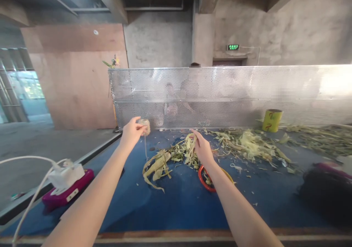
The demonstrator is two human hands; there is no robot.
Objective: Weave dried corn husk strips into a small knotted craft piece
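My left hand (131, 132) is raised over the far left of the blue table, its fingers closed on a small pale ball of twine (145, 126). From the ball a thin strand hangs toward the dried leaves. At the middle, my right hand (202, 146) is at the upper end of a heap of pale green dried leaves (191, 149), with its fingers around some of them; the fingertips are partly hidden. Long loose leaves (159, 166) trail from this heap to the left. Under my right forearm lies a red-rimmed round bowl (202, 181) with scraps in it, partly covered.
More dried leaves (250, 144) spread at the right, near a yellow can (272, 120). A purple power strip (70, 192) with a white plug and cable lies at the left. A dark blurred object (324, 192) is at the right. Behind a perforated metal panel (233, 93), people are visible.
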